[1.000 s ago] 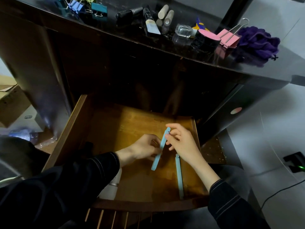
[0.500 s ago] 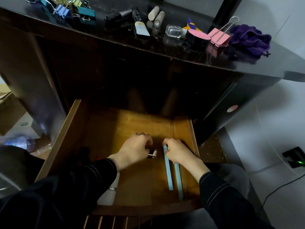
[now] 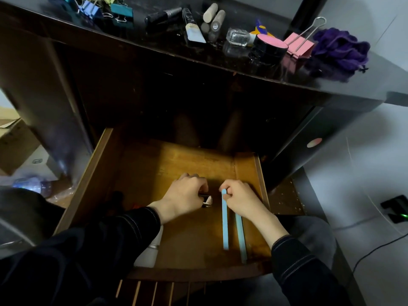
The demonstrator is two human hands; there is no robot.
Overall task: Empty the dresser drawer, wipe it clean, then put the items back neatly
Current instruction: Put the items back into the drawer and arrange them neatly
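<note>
We see the drawer (image 3: 103,173) pulled out below the bench (image 3: 254,69), both hands inside it. Our left hand (image 3: 183,199) sits at 9 o'clock of our right hand (image 3: 240,198), a small metal object (image 3: 207,200) between them. Two flat sticks lie side by side along the drawer's right wall: the inner stick (image 3: 225,226) and, at its 3 o'clock, the outer stick (image 3: 241,237). On the bench, binder clips (image 3: 103,8) lie at the left, tubes (image 3: 194,27) in the middle, and a jar (image 3: 270,46), a large clip (image 3: 298,45) and a cloth (image 3: 340,49) at the right.
</note>
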